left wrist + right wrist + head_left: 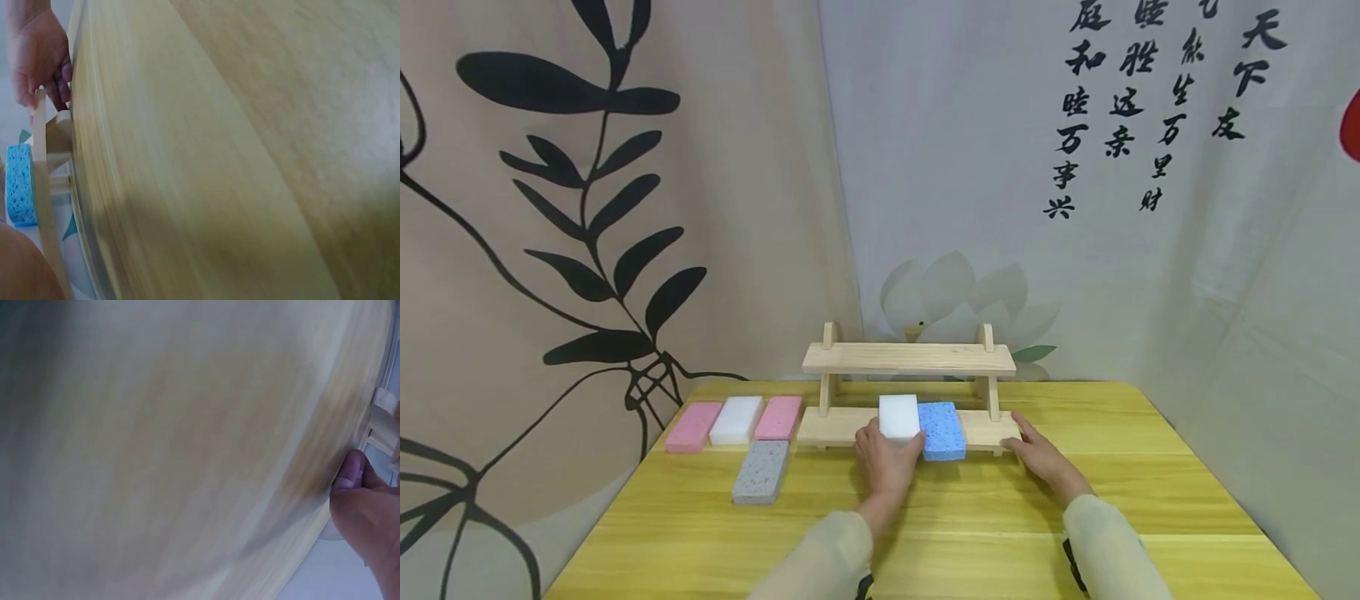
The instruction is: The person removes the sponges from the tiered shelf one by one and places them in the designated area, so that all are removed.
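Note:
My left hand [887,463] holds a white sponge block [898,417] between thumb and fingers, at the front middle of the lower board of a small two-tier wooden shelf [908,358]. Right beside the white block, a blue speckled sponge [942,431] lies on the same board, jutting over its front edge. At the shelf's right end, my right hand [1047,460] grips the corner of the lower board. The left wrist view also shows the blue sponge [21,185] and the right hand [42,59] at the board's end; the white block is hidden there.
Left of the shelf, two pink sponges [694,427] [778,418] and another white sponge [737,420] lie in a row on the wooden table [1000,533]. A grey speckled sponge [761,472] lies in front of them. A printed cloth [760,208] hangs behind the table.

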Motion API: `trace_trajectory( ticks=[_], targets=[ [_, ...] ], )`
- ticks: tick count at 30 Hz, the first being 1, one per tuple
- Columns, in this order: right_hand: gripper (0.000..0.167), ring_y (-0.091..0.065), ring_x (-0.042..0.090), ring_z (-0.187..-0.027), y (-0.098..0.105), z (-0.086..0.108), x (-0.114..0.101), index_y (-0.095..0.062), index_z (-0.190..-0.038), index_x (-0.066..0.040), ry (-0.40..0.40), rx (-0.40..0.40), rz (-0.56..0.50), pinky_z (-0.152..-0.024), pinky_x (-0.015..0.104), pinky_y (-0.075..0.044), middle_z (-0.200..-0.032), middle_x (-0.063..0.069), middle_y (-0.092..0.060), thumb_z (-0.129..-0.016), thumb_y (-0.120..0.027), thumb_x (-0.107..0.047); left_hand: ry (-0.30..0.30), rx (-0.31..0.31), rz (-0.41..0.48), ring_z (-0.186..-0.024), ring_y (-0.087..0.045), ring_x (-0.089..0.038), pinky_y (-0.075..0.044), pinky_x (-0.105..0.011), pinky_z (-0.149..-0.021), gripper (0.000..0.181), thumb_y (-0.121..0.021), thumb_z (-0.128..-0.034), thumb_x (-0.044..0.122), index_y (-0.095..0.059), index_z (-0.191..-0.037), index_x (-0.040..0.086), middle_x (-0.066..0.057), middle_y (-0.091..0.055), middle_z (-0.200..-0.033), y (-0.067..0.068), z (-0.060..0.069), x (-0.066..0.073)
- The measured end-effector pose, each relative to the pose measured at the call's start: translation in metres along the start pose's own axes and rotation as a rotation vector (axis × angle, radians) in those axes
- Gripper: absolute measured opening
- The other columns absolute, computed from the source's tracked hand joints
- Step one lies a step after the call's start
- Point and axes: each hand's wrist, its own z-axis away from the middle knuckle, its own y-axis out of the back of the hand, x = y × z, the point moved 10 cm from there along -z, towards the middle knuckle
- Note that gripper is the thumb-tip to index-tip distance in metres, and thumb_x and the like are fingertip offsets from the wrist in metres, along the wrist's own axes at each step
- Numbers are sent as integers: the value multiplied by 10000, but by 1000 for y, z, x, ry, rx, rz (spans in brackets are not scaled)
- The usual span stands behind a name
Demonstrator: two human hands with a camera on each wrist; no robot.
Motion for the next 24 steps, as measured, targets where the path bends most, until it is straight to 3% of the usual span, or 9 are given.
trace_trajectory(
  ticks=[8, 15, 24],
  targets=[
    [782, -55, 460, -1464, 0, 1, -2, -74, -1599, -108, 12, 6, -7, -1157, 608, -74, -1608, 283, -31, -1010, -533, -342, -13, 5, -19, -1015, -467, -312, -435, -462, -862, 819, -908, -646, 365, -532, -1256, -32, -180, -509, -1128, 0, 0, 1],
    [779, -56, 459, -1464, -1, 2, -4, -73, -1600, -113, 12, 4, -14, -1157, 608, -76, -1613, 274, -22, -1011, -532, -338, 9, 11, -12, -1013, -468, -313, -436, -463, -863, 769, -899, -667, 339, -540, -1236, -34, -183, -505, -1130, 1, -1, -4],
    [782, -55, 466, -1462, -2, 4, -4, -61, -1600, -114, 10, -5, -11, -1154, 614, -85, -1608, 285, -21, -1013, -526, -339, 27, 7, -54, -997, -470, -297, -445, -444, -854, 844, -899, -647, 427, -526, -1259, -18, -166, -507, -1116, 2, -3, -8]
  ],
)
